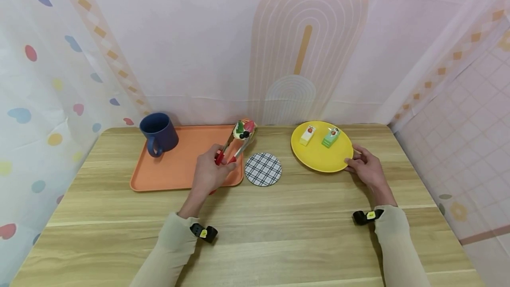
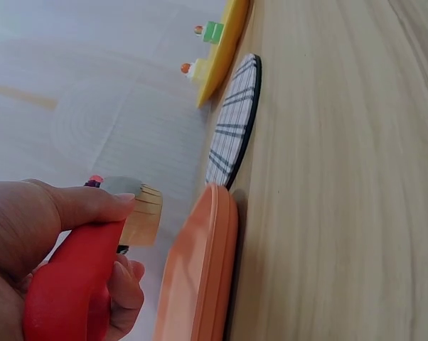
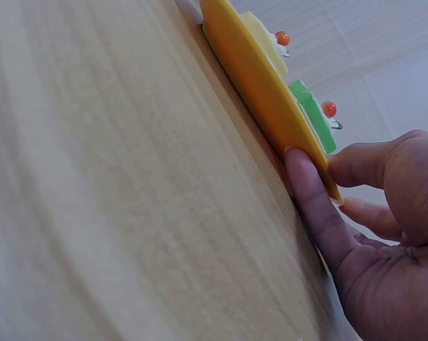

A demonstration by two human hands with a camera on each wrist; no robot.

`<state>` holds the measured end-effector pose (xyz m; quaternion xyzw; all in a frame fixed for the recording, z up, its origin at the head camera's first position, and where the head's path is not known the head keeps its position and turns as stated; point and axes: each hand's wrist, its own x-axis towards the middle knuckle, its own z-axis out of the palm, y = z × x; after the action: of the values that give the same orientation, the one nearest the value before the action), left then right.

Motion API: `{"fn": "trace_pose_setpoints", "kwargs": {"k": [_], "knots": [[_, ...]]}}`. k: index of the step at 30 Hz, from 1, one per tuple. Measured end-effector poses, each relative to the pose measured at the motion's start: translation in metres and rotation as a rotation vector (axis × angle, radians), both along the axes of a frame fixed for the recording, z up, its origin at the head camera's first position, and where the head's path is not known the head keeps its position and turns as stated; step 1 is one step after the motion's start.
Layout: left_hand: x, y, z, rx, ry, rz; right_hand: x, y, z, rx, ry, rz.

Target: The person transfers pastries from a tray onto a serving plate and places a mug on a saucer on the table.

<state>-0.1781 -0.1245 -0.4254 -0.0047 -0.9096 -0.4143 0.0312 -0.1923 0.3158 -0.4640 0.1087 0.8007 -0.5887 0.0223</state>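
The left hand [image 1: 211,169] has its fingers curled round the red handles of metal tongs [image 1: 220,157], and the tips of the tongs hold a toy fruit tart [image 1: 244,130] up in the air, near the far right corner of an orange tray [image 1: 187,167]. On the tray's left part stands a dark blue mug [image 1: 165,135]. Just beside the tray, a round plaid coaster [image 1: 263,169] lies on the wooden worktop [image 1: 279,234]. The right hand [image 1: 366,168] pinches the rim of a yellow plate [image 1: 318,156], its fingers closed to the thickness of that edge, some above and some below. A pale yellow toy cake [image 1: 307,136] and a green toy cake [image 1: 330,138] sit on the plate, a little apart
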Motion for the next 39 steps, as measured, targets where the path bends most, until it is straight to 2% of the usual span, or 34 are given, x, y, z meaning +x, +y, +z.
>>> {"fn": "trace_pose_setpoints", "kwargs": {"k": [10, 20, 39], "knots": [[0.000, 0.014, 0.001, 0.000, 0.020, -0.026, 0.000, 0.000, 0.000, 0.005, -0.001, -0.004], [-0.001, 0.028, -0.001, 0.040, 0.064, -0.055, 0.000, 0.000, -0.001, 0.003, 0.002, -0.003], [0.000, 0.050, 0.005, 0.080, 0.055, -0.107, -0.001, -0.001, -0.002, 0.008, 0.004, 0.005]]}}
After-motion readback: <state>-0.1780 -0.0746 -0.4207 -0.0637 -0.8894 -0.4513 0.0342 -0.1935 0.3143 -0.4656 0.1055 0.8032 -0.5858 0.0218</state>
